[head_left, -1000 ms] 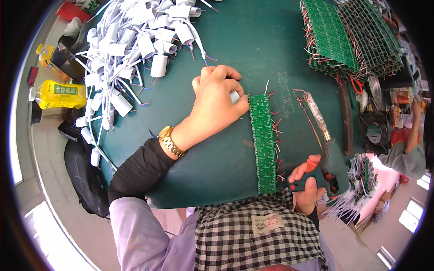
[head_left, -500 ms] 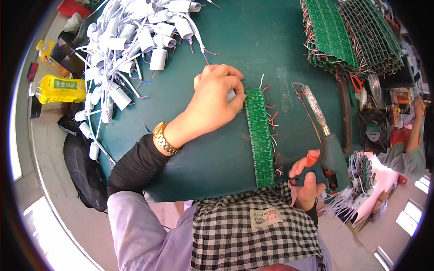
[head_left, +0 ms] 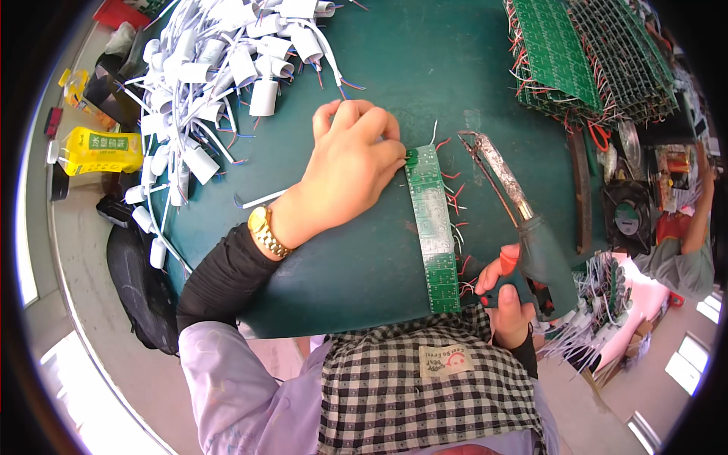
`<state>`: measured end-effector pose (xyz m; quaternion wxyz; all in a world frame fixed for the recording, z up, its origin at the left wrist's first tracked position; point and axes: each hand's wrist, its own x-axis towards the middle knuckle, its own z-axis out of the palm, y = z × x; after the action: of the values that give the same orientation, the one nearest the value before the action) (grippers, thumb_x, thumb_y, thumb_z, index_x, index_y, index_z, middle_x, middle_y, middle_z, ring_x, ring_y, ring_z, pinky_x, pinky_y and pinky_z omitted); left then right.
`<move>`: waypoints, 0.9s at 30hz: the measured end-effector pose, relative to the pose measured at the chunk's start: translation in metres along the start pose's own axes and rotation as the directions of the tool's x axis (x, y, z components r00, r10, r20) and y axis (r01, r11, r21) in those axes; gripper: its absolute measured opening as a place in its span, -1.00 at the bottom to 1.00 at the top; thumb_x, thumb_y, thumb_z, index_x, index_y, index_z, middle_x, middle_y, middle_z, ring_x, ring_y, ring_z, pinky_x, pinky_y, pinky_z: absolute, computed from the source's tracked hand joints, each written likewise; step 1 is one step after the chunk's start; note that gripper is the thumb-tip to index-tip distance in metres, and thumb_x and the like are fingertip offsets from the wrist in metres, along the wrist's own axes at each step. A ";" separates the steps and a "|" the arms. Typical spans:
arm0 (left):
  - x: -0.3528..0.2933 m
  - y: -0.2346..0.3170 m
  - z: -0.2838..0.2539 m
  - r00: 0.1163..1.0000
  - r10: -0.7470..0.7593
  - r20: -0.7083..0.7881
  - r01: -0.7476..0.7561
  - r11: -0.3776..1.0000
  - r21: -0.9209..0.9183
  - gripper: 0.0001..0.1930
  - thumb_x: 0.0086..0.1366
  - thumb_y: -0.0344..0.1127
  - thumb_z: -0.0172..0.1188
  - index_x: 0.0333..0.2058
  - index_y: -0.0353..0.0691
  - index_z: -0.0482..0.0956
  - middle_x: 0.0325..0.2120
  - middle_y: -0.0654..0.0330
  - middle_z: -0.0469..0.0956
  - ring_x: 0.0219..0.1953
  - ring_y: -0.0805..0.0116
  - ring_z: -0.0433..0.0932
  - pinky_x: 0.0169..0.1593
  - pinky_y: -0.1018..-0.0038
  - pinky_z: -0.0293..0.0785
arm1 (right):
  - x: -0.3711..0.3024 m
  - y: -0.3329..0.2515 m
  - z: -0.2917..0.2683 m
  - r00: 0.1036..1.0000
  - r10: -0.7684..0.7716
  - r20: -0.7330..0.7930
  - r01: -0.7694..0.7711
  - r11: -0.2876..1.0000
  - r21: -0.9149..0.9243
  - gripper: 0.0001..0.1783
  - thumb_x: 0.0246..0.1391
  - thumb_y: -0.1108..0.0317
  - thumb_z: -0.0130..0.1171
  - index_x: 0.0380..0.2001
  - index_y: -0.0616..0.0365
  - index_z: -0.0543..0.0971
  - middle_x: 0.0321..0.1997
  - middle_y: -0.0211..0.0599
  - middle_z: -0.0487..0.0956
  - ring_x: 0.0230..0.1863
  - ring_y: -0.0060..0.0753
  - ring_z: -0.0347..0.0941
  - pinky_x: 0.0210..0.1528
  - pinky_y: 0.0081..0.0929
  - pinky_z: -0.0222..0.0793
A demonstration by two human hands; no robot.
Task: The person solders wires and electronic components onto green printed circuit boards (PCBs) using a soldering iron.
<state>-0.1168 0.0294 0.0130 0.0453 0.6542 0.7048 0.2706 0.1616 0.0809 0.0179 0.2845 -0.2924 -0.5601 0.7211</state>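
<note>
My left hand (head_left: 353, 167) is closed, knuckles up, at the far end of a green circuit board strip (head_left: 432, 220). Its fingertips touch or nearly touch that end; what lies under them is mostly hidden. A white cable (head_left: 262, 199) with a thin blue wire at its tip comes out from beneath the hand beside the wrist. My right hand (head_left: 506, 296) grips the dark handle of a soldering gun (head_left: 542, 258). Its metal tip points away from me, right of the board's far end and apart from it. Short red and white wires stick out along the board's right edge.
White cylindrical sockets with cables (head_left: 220, 68) are heaped at the far left. Stacks of green boards with wires (head_left: 553, 53) stand far right, near a dark metal bar (head_left: 580, 189) and a small fan (head_left: 626, 216). A yellow bottle (head_left: 102, 150) lies left; another person's arm (head_left: 699, 205) shows right.
The soldering gun and my right hand have moved left, bringing the tip closer to the board. The board's far end has shifted slightly left with my left hand. The white cable now shows beside my wrist.
</note>
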 end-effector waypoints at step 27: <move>0.000 -0.014 0.004 0.999 -0.013 -0.030 0.011 0.998 -0.061 -0.82 -0.18 -0.53 0.21 -0.59 -0.16 0.39 -0.38 0.32 0.48 -0.19 0.24 0.41 -0.06 0.31 0.24 | 0.004 -0.003 -0.005 0.950 0.138 0.281 -0.051 0.954 -0.295 -0.45 0.04 0.26 0.13 0.06 0.28 0.26 -0.43 -0.24 0.44 -0.41 -0.44 0.38 -0.34 -0.48 0.35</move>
<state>-0.1277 0.0304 0.0030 0.0560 0.6442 0.7007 0.3013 0.1624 0.0875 0.0192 0.1163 -0.2448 -0.6794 0.6818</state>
